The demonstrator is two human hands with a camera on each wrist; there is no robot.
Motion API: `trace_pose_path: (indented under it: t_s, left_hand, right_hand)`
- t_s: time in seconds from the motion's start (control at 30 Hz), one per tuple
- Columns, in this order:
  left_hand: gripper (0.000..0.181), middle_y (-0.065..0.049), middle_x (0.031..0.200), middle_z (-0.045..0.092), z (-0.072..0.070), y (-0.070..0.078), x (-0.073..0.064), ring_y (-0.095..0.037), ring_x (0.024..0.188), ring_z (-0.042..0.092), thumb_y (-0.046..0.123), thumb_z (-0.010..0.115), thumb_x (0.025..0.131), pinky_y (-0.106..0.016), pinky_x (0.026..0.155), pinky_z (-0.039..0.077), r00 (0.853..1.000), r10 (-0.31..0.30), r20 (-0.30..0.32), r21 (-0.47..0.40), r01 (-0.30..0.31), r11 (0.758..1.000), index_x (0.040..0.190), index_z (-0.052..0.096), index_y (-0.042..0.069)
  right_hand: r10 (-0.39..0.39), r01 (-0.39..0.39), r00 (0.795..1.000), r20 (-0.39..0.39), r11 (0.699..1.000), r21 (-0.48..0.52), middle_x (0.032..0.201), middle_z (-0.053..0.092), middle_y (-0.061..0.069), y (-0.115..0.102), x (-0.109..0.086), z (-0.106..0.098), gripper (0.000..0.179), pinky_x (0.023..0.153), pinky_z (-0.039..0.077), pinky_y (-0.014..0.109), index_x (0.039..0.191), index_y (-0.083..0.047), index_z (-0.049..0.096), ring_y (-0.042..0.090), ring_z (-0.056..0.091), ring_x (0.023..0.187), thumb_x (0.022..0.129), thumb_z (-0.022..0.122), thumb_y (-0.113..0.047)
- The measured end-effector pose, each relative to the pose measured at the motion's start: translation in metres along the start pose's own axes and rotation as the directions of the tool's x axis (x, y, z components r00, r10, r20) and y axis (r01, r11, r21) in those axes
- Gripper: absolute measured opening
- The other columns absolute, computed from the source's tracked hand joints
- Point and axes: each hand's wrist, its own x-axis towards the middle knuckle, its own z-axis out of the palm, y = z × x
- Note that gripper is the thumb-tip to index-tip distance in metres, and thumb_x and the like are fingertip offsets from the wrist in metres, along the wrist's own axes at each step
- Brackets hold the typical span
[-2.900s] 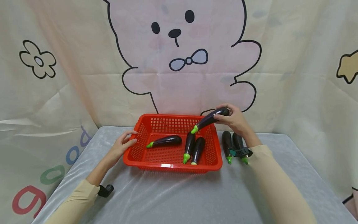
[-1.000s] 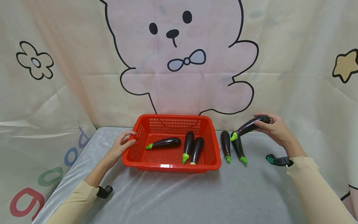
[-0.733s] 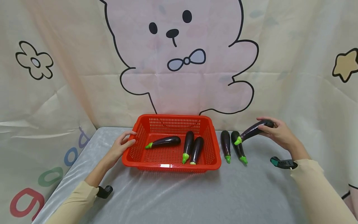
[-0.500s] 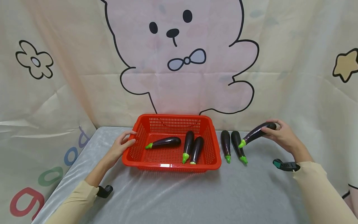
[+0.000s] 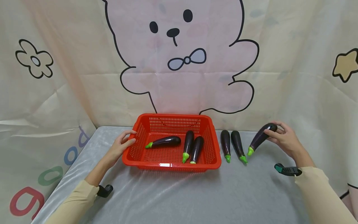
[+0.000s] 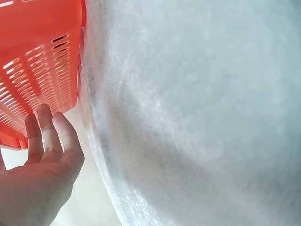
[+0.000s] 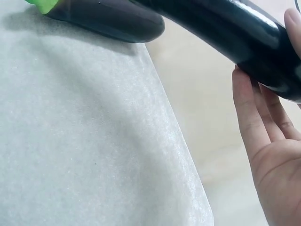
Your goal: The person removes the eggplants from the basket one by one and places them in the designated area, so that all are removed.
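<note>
In the head view my right hand (image 5: 289,141) pinches a dark purple eggplant (image 5: 261,137) near its thick end, with the green stem end tilted down to the left. The right wrist view shows the same held eggplant (image 7: 235,35) between the thumb and fingers. On its left, two more eggplants (image 5: 225,144) (image 5: 237,144) lie side by side on the table. My left hand (image 5: 118,148) rests against the left side of a red plastic basket (image 5: 170,166), fingers loosely extended. Inside the basket are three eggplants: one crosswise (image 5: 166,141), two lengthwise (image 5: 189,144) (image 5: 197,149).
A grey cloth covers the table (image 5: 179,199). Behind it hangs a pale curtain (image 5: 296,62) with a cartoon bear, close to the table's back edge. A black camera mount (image 5: 288,170) sits on the right wrist, another mount (image 5: 105,191) on the left.
My right hand has carried the eggplant from above the basket to the right, past the two on the table, and lowered it, its stem end swinging downward. The left hand has stayed at the basket.
</note>
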Motion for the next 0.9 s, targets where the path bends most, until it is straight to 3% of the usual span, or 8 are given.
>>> trace_pose_path:
  t_s: [0.23, 0.37, 0.53, 0.9]
  left_hand:
    - [0.046, -0.030, 0.141, 0.048, -0.001, -0.001, 0.001, -0.040, 0.111, 0.059, 0.023, 0.059, 0.104, -0.039, 0.082, 0.058, 1.000, -0.001, 0.001, 0.002, 0.001, 1.000, 0.143, 0.044, 0.005]
    - [0.045, -0.030, 0.141, 0.048, -0.001, -0.002, 0.001, -0.039, 0.110, 0.060, 0.022, 0.059, 0.104, -0.039, 0.081, 0.058, 1.000, 0.000, 0.005, 0.001, 0.000, 1.000, 0.143, 0.044, 0.005]
    - [0.044, -0.030, 0.139, 0.048, -0.001, -0.002, 0.001, -0.038, 0.108, 0.061, 0.021, 0.058, 0.105, -0.039, 0.081, 0.058, 1.000, 0.009, 0.016, -0.016, -0.009, 1.000, 0.143, 0.043, 0.005]
    - [0.044, -0.030, 0.141, 0.047, -0.002, -0.003, 0.001, -0.040, 0.111, 0.059, 0.022, 0.058, 0.105, -0.040, 0.082, 0.058, 1.000, 0.010, 0.012, -0.010, -0.009, 1.000, 0.143, 0.043, 0.005]
  right_hand:
    - [-0.005, 0.007, 0.999, -0.054, 0.999, 0.040, 0.104, 0.073, 0.000, -0.001, -0.002, 0.001, 0.047, 0.077, 0.058, 0.028, 0.130, -0.013, 0.042, 0.014, 0.072, 0.092, 0.095, 0.064, 0.009]
    - [-0.006, 0.005, 0.996, -0.090, 1.000, -0.008, 0.100, 0.073, -0.002, -0.003, -0.001, 0.003, 0.047, 0.075, 0.057, 0.026, 0.127, -0.018, 0.042, 0.013, 0.072, 0.088, 0.094, 0.068, 0.005]
    - [-0.017, 0.013, 0.997, -0.076, 0.999, -0.046, 0.099, 0.074, -0.001, -0.003, 0.003, 0.007, 0.045, 0.074, 0.058, 0.026, 0.127, -0.014, 0.047, 0.013, 0.073, 0.086, 0.093, 0.069, 0.006]
    - [0.055, -0.068, 0.996, -0.066, 0.978, -0.199, 0.101, 0.072, -0.010, 0.001, 0.006, 0.015, 0.050, 0.075, 0.057, 0.023, 0.133, -0.019, 0.051, 0.007, 0.070, 0.089, 0.092, 0.075, -0.004]
